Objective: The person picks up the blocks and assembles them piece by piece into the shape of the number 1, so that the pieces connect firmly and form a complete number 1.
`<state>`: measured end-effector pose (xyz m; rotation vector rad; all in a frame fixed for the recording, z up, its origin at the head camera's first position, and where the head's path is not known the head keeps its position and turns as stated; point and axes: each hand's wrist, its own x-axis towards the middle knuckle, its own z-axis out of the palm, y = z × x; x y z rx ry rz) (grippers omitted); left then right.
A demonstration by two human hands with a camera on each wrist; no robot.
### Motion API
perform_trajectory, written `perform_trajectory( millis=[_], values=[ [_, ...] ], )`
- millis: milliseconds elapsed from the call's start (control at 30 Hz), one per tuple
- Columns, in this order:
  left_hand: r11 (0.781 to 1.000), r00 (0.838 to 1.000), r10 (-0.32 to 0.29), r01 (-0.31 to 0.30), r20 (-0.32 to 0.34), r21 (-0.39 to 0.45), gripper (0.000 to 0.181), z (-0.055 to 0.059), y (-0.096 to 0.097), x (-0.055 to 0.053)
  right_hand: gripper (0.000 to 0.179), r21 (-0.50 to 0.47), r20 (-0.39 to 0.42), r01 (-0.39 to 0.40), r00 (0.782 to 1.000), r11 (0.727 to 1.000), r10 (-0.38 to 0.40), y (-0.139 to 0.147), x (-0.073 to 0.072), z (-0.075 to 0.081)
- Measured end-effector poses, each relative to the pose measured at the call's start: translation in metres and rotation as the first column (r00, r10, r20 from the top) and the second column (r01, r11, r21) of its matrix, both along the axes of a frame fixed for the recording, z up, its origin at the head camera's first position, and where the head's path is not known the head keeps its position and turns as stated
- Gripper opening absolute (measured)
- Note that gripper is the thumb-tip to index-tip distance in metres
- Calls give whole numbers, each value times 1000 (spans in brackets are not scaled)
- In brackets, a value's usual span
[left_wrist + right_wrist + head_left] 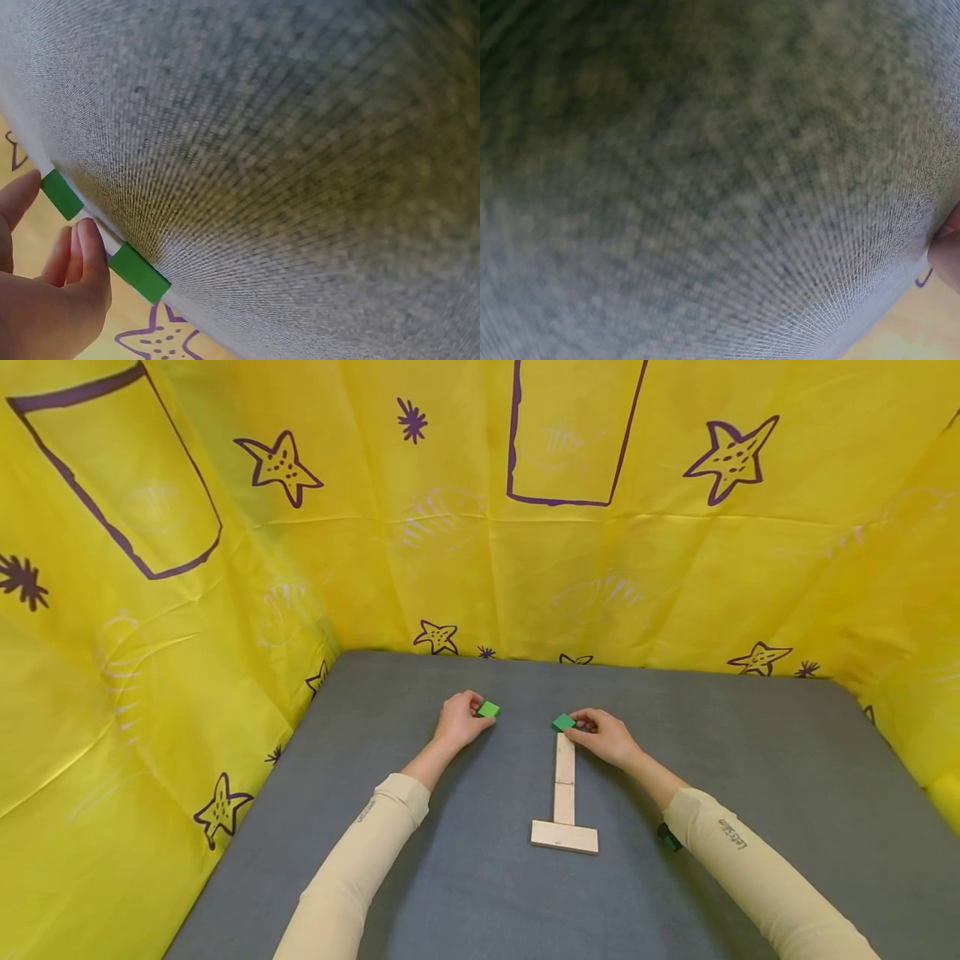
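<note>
My left hand (459,720) pinches a light green square block (490,709) between thumb and fingers, close over the dark table. To its right, my right hand (606,739) holds a darker green block (563,722) right at the far end of a column of pale wooden pieces. A far wooden piece (566,758) and a shorter near one (564,803) lie end to end. Across their near end lies a wooden crosspiece (565,836). In the left wrist view, fingers (91,244) stand beside green block faces (139,274) and a pale strip. The right wrist view catches only fingertips (946,255).
The table (480,893) has a dark grey-blue cover. A yellow cloth (450,568) with purple starfish drawings hangs along its back and sides. Both forearms wear cream sleeves (341,868), and a dark band (670,837) shows under the right cuff.
</note>
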<state>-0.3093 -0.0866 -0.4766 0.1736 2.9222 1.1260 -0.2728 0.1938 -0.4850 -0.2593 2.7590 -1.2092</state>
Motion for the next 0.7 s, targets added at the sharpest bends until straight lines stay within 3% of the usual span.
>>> perform_trajectory(
  millis=[233, 700],
  values=[
    [1000, 1000, 1, -1, 11, -20, 36, 0, 0, 1, 39, 1, -4, -1, 1000, 1000, 1, 0, 0, 1],
    [999, 999, 24, -25, 23, 33, 35, -1, 1, 2, 39, -7, 0, 4, 1000, 1000, -4, 0, 0, 1]
  ],
)
